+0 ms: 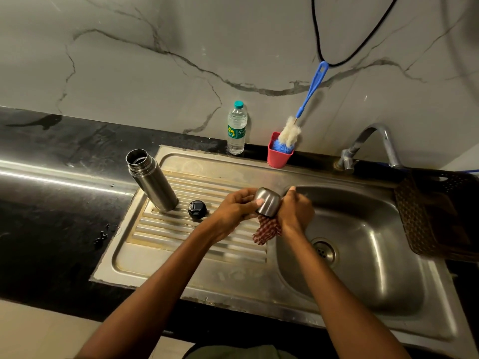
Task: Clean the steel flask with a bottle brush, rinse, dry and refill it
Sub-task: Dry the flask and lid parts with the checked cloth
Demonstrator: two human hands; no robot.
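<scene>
The steel sink unit (233, 278) carries the work, with its basin to the right and ribbed drainboard to the left. The steel flask (153, 180) stands uncapped on the drainboard, leaning slightly, mouth up and away, well apart from both hands and nearer the left. Its black stopper (197, 209) lies just beside its base. The bottle brush (298, 125) rests head-down in a red holder (277, 158); a water bottle (236, 128) stands behind the sink. The left hand (233, 211) grips the steel cup lid (268, 202), closed end up. The right hand (295, 211) pinches a checked cloth (267, 230) pushed into the cup from below. Drying appears under way.
</scene>
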